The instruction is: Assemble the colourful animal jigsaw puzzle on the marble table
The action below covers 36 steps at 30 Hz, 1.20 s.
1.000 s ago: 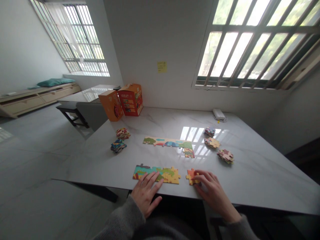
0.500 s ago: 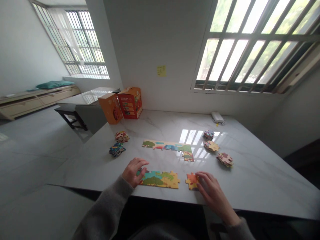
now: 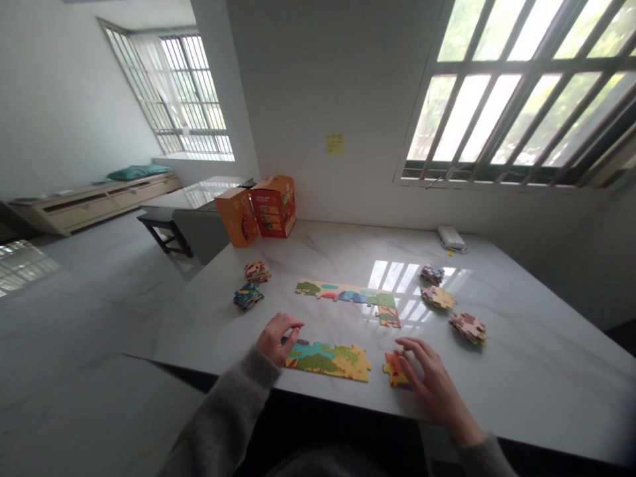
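Along the table's front edge lies a joined strip of puzzle pieces (image 3: 330, 360), teal, green and yellow. My left hand (image 3: 279, 338) rests at its left end, fingers curled but apart, with nothing seen between them. To the right, across a small gap, is an orange and yellow puzzle section (image 3: 395, 370). My right hand (image 3: 428, 374) lies over its right side with fingers spread, hiding part of it. Farther back, an L-shaped puzzle strip (image 3: 348, 295) lies flat, turning toward me at its right end.
Piles of loose pieces stand at left, one red and cream (image 3: 257, 271), one dark teal (image 3: 247, 297). Three more piles (image 3: 468, 328) are at right. Orange boxes (image 3: 273, 207) stand at the back left, a white device (image 3: 451, 238) at the back right.
The camera view has shifted, so the table appears farther right. My left thumb and fingers sit slightly differently; the puzzle strips keep their arrangement, with the gap still between the front sections.
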Each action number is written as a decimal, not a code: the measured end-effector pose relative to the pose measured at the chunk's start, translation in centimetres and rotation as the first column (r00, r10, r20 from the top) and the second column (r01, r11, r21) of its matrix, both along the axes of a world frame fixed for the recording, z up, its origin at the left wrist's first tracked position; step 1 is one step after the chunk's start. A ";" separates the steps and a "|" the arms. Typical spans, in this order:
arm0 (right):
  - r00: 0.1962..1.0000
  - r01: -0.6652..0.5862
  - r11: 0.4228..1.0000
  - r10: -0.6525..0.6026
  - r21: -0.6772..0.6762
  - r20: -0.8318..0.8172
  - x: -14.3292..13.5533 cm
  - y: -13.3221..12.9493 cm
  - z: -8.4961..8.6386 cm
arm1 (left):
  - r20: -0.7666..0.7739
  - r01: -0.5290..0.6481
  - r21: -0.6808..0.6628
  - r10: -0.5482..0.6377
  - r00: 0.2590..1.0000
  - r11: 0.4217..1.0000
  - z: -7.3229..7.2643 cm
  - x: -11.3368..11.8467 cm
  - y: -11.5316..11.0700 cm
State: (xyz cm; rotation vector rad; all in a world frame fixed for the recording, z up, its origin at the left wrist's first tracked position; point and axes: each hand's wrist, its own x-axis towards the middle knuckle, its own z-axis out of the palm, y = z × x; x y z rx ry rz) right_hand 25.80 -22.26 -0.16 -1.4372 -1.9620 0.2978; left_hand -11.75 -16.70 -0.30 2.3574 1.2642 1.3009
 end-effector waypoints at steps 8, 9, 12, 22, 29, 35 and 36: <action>0.997 0.012 0.999 -0.010 0.032 -0.082 -0.3 0.5 -0.1 | 0.034 -0.229 0.044 0.227 0.973 0.972 3.9 -3.6 2.2; 0.996 0.008 1.000 -0.006 0.025 -0.086 -0.2 0.5 -0.2 | 0.057 -0.290 0.012 0.289 0.956 0.957 4.7 -4.9 3.5; 0.995 0.001 1.000 0.000 0.019 -0.095 -0.2 0.6 -0.6 | 0.084 -0.479 -0.121 0.490 0.868 0.869 6.5 -9.2 8.2; 0.996 0.026 0.998 -0.020 0.063 -0.090 -0.1 0.6 -0.5 | -0.226 -0.687 -0.314 0.651 0.725 0.655 4.1 -14.9 12.4; 0.996 0.028 0.998 -0.023 0.061 -0.091 -0.3 0.7 -0.6 | -0.448 -0.666 -0.312 0.513 0.732 0.678 2.0 -14.0 7.8; 0.997 0.021 0.998 -0.016 0.056 -0.081 -0.3 0.7 -0.7 | -0.534 -0.619 -0.286 0.415 0.737 0.731 1.8 -14.0 6.9; 0.997 0.019 0.998 -0.015 0.054 -0.080 -0.3 0.7 -0.7 | -0.524 -0.605 -0.296 0.404 0.750 0.739 1.8 -14.2 7.0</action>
